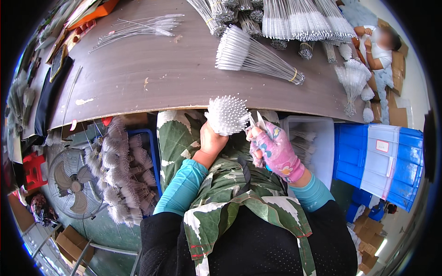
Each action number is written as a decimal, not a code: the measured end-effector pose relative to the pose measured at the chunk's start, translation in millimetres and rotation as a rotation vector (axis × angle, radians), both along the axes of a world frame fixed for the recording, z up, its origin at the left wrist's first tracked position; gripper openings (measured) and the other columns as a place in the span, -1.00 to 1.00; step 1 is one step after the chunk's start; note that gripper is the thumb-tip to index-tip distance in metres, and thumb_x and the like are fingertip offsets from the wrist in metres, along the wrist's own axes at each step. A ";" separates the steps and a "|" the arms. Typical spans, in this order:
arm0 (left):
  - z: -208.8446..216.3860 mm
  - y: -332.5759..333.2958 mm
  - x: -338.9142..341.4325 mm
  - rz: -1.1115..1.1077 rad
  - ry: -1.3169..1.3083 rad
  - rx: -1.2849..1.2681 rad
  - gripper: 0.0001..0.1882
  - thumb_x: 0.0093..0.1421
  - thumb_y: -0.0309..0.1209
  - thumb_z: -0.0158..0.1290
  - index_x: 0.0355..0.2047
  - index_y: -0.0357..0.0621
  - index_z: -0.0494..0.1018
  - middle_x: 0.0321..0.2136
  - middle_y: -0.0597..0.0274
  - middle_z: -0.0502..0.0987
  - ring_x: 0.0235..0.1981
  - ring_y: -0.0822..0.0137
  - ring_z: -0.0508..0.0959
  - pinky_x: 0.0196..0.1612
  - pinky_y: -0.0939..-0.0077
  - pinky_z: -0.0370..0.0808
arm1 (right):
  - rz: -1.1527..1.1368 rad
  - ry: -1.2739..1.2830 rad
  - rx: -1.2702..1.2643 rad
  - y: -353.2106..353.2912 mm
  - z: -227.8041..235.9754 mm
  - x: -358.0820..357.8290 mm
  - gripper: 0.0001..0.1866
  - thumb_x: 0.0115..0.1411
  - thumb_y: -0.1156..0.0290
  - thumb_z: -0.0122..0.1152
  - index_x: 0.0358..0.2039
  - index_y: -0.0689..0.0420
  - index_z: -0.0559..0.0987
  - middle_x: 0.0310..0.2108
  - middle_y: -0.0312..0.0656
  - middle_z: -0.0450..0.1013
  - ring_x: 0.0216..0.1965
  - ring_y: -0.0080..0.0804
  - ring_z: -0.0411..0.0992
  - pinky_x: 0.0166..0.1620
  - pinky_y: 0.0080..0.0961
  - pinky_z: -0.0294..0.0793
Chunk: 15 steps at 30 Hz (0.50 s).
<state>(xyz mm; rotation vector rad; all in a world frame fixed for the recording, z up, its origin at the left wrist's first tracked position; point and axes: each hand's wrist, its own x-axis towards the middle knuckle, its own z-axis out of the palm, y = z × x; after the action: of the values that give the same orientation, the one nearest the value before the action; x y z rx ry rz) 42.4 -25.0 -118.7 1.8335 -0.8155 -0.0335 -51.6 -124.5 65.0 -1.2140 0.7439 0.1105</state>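
Observation:
My left hand (212, 140) grips a bundle of white wire brushes (227, 114) upright, bristle tips fanned toward me, just below the table edge. My right hand (275, 149), in a pink patterned glove, holds a pair of small scissors (257, 122) whose blades point up right beside the bundle. Both hands hover over my lap, which is covered by a green leaf-print apron (221, 184).
A brown table (161, 73) carries a tied brush bundle (248, 55), loose brushes (138, 26) and rows of more brushes (294, 18). Blue crates (382, 156) and a clear bin (313, 142) stand right, a brush-filled crate (122, 170) and fan (73, 181) left. Another person (380, 43) sits far right.

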 end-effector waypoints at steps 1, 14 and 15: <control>-0.1 1.0 -0.9 0.001 0.001 -0.002 -0.72 -0.12 -0.51 0.09 -0.32 -0.17 0.48 -0.40 -0.02 0.52 -0.33 -0.07 0.51 -0.28 0.21 0.46 | 0.001 0.001 -0.002 0.1 -0.5 -2.5 -0.77 0.28 0.26 -0.04 -0.33 0.18 0.39 -0.69 -0.34 0.26 -0.74 -0.62 0.21 -0.66 -0.67 0.26; 1.1 -0.8 -1.8 -0.029 0.118 -0.068 -0.69 -0.09 -0.51 0.09 -0.25 -0.18 0.46 -0.30 -0.03 0.52 -0.25 -0.07 0.51 -0.20 0.24 0.46 | -0.011 -0.165 -0.328 -38.1 29.2 24.4 -0.86 0.23 0.38 0.08 -0.26 0.16 0.48 -0.41 -0.32 0.44 -0.56 -0.71 0.33 -0.56 -0.78 0.30; -0.4 -0.9 -2.8 -0.030 0.153 -0.060 -0.67 -0.08 -0.50 0.09 -0.23 -0.19 0.45 -0.29 -0.03 0.52 -0.24 -0.08 0.51 -0.19 0.24 0.46 | 0.018 -0.086 -0.352 -36.3 20.9 22.0 -0.86 0.19 0.43 0.13 -0.26 0.17 0.49 -0.37 -0.31 0.45 -0.53 -0.70 0.36 -0.51 -0.77 0.35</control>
<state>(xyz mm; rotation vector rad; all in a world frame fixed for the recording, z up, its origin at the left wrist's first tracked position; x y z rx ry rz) 39.5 -25.8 -119.0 1.7393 -0.7285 -0.1654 -29.6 -160.8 85.9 -1.5507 0.6953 -0.0608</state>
